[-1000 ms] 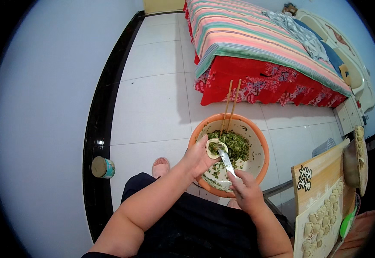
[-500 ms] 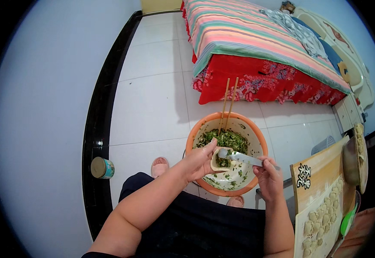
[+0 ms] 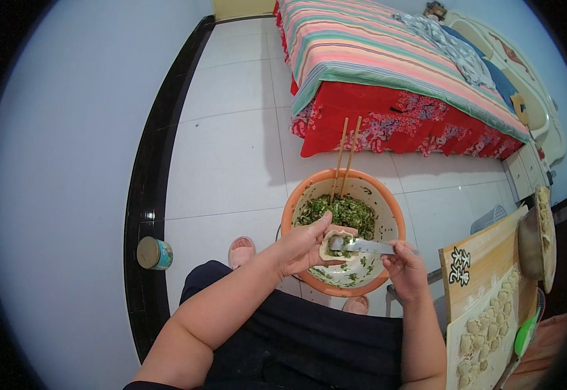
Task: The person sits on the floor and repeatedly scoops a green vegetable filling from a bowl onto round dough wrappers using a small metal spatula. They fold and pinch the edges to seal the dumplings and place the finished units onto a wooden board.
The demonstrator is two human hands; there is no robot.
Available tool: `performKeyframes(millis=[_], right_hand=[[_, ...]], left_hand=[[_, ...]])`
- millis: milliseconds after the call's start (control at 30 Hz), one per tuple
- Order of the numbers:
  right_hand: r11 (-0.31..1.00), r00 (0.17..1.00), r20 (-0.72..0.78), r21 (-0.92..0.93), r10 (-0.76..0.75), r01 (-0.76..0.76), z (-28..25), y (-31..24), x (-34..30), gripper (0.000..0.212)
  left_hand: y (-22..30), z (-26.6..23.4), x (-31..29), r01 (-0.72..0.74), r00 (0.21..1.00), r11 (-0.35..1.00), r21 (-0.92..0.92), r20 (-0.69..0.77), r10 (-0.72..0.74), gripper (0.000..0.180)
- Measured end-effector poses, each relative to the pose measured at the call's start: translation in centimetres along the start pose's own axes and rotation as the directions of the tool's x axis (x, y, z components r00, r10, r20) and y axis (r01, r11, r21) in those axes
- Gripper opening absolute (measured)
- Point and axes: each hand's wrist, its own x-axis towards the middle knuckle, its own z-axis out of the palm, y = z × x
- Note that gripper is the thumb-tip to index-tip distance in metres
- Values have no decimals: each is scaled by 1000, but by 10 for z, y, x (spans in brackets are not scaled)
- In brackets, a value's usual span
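Note:
Over a large orange-rimmed basin [image 3: 397,218], my left hand [image 3: 301,247] cradles a pale dumpling wrapper [image 3: 327,251], cupped around some green filling. My right hand [image 3: 407,270] grips a flat silvery metal spreader [image 3: 373,247] near one end, fingers wrapped round it. The spreader's rounded tip lies inside the wrapper, on the filling. Below my hands, chopped green filling [image 3: 342,211] sits in the basin's far part, with scraps stuck to its white wall. Two wooden chopsticks [image 3: 353,153] stand in that filling, leaning on the far rim.
At the right, a wooden board [image 3: 455,292] and a tray hold several rows of finished dumplings [image 3: 488,325]. A round tray [image 3: 545,224] with more dumplings stands beyond. A lidded can [image 3: 154,253] is on the floor by the left wall. A striped bed [image 3: 387,58] is ahead.
The spreader has turned flatter, its tip pressed lower into the wrapper. The wrapper's edges have curled in more around the filling, and my right hand has dropped slightly.

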Motion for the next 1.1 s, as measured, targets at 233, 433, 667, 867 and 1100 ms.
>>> performKeyframes(millis=[233, 433, 667, 867, 1100], right_hand=[[1000, 1000, 5, -3, -2, 2, -3, 0, 2, 21], [992, 992, -66, 71, -104, 108, -23, -3, 16, 20], [809, 932, -230, -580, -280, 100, -28, 30, 56, 24], [833, 908, -303, -547, -289, 83, 5, 31, 52, 36], [-338, 539, 512, -855, -669, 392, 44, 15, -10, 54]], left_hand=[[2, -1, 1, -20, 1000, 1000, -18, -23, 20, 59], [5, -14, 3, -127, 982, 992, 5, -137, 126, 53], [12, -20, 4, -279, 905, 960, -22, -340, 255, 49], [8, -13, 1, -197, 962, 976, -88, -209, 175, 52], [1, 6, -7, -70, 993, 993, -93, -101, 61, 50]])
